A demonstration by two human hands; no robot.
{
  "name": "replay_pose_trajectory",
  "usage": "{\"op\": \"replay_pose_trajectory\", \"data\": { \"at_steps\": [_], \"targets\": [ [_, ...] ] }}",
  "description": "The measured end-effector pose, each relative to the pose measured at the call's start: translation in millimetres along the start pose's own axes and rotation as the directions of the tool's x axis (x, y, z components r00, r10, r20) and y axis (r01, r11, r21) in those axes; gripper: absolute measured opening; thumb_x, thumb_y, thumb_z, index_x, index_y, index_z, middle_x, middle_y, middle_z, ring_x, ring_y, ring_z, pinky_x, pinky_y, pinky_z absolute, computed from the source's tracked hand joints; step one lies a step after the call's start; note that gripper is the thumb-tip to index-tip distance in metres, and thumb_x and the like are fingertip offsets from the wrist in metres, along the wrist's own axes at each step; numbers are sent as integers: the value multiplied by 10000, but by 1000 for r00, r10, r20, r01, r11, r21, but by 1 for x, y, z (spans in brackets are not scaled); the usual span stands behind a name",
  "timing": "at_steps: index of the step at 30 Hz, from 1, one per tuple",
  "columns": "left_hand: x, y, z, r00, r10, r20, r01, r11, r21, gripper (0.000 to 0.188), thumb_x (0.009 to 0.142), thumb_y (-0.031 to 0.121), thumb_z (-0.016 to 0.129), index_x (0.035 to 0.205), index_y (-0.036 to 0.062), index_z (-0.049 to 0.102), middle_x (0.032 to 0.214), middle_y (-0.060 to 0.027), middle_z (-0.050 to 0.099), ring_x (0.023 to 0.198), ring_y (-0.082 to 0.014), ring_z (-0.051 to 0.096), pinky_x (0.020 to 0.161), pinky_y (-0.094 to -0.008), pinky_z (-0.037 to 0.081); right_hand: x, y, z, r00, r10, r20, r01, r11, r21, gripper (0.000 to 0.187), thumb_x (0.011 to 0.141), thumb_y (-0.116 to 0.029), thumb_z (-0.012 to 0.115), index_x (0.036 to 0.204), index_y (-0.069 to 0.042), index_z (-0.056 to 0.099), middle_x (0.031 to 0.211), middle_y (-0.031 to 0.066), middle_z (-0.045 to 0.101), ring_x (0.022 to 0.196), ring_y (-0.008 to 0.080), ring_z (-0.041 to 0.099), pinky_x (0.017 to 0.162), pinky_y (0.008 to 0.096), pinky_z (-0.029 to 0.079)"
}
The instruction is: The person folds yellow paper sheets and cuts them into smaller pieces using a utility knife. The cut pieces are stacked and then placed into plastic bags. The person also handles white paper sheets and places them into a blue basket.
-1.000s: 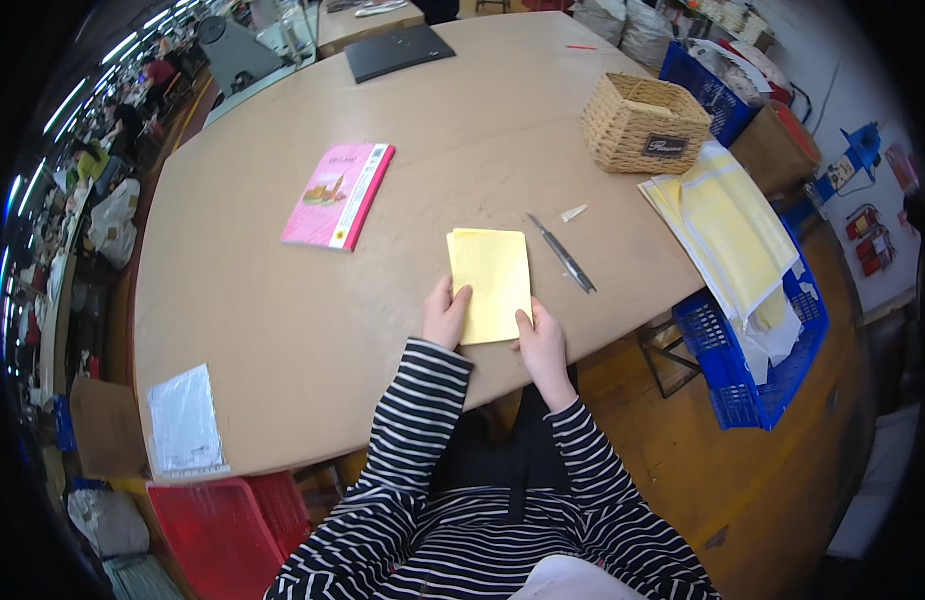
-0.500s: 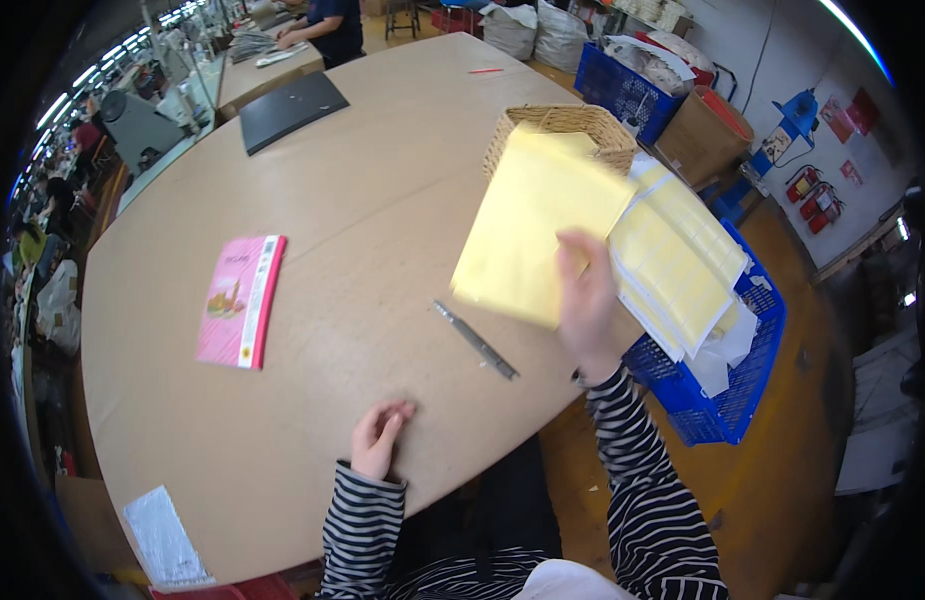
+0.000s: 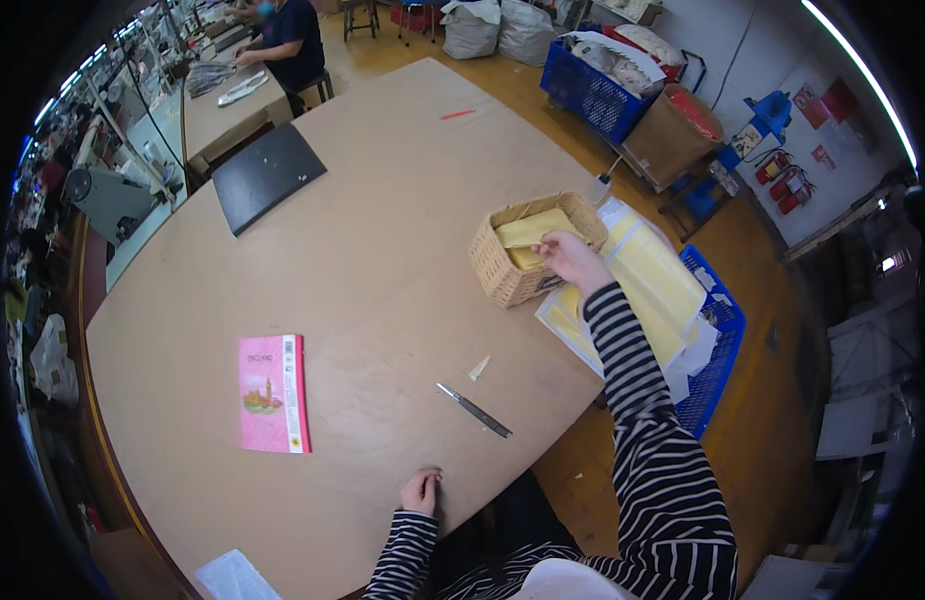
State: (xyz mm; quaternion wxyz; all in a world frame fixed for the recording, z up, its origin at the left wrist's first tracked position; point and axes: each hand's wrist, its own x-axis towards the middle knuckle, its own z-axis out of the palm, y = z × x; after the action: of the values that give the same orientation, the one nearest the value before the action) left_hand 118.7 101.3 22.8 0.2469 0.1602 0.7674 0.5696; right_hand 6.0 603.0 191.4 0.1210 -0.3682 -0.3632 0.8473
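Observation:
My right hand [image 3: 575, 262] reaches into a woven basket [image 3: 503, 278] at the table's right side, fingers pinched on the edge of a yellow sheet [image 3: 528, 232]. More yellow material lies under that sheet inside the basket. At the table's near edge rests my left hand [image 3: 421, 491], its fingers curled, with nothing seen in them. Between my hands a grey utility knife [image 3: 475, 411] lies on the table, and a small pale paper scrap [image 3: 480, 368] lies just beyond it. A pink book-like pack [image 3: 271, 394] lies flat to the left.
Yellow-and-white printed sheets [image 3: 653, 275] lie beside the basket, over a blue crate [image 3: 721, 335]. A black flat board [image 3: 270, 178] and a red pen-like stick [image 3: 458, 114] are farther off on the table [image 3: 383, 280]. A co-worker [image 3: 295, 40] sits at another table.
My right hand has carried the yellow sheet away from over the table and into the basket. The paper scrap now shows beside the knife. The view has shifted; my left hand stays curled.

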Motion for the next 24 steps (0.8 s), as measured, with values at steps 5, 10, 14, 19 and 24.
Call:
{"op": "replay_pose_trajectory", "data": {
  "at_steps": [5, 10, 14, 19, 24],
  "targets": [
    [1, -29, -32, 916, -358, 184, 400, 862, -312, 157, 926, 37, 491, 1013, 4, 617, 832, -55, 654, 687, -116, 582, 653, -240, 486, -26, 1, 31, 929, -305, -210, 310, 951, -11, 482, 891, -2, 438, 1341, 88, 290, 1196, 219, 427, 996, 302, 569, 796, 313, 542],
    [-26, -56, -110, 873, -481, 77, 487, 868, -95, 170, 943, 60, 476, 1042, 5, 603, 847, -53, 654, 685, -105, 572, 631, -227, 475, -147, 47, 21, 959, -281, -42, 251, 905, -343, 413, 905, -73, 477, 1309, -10, 416, 993, 63, 557, 752, 152, 593, 719, 265, 507],
    [-38, -68, -164, 713, -697, 80, 694, 685, -222, 138, 936, 38, 479, 1033, 45, 577, 781, -73, 652, 578, -115, 562, 556, -239, 472, -260, 150, -32, 977, -124, -174, 31, 887, -461, 281, 924, -166, 493, 1183, -82, 561, 888, -25, 566, 754, 80, 537, 657, 247, 467],
    [-12, -86, -190, 663, -749, 14, 617, 535, -577, 91, 922, -28, 467, 939, 21, 541, 762, -127, 602, 592, -151, 564, 435, -226, 419, -381, 261, -84, 790, 335, -513, -460, 877, -135, 235, 892, -225, 581, 1071, -75, 605, 874, 57, 615, 641, 132, 603, 529, 244, 499],
    [38, -80, -170, 776, -631, -14, 568, 708, -420, 35, 918, 68, 535, 940, 59, 560, 802, -61, 623, 573, -108, 534, 457, -209, 405, -386, 216, -102, 860, 126, -494, -273, 932, -238, 276, 909, -175, 550, 1157, -57, 585, 987, 53, 623, 734, 108, 606, 623, 241, 501]
  ]
}}
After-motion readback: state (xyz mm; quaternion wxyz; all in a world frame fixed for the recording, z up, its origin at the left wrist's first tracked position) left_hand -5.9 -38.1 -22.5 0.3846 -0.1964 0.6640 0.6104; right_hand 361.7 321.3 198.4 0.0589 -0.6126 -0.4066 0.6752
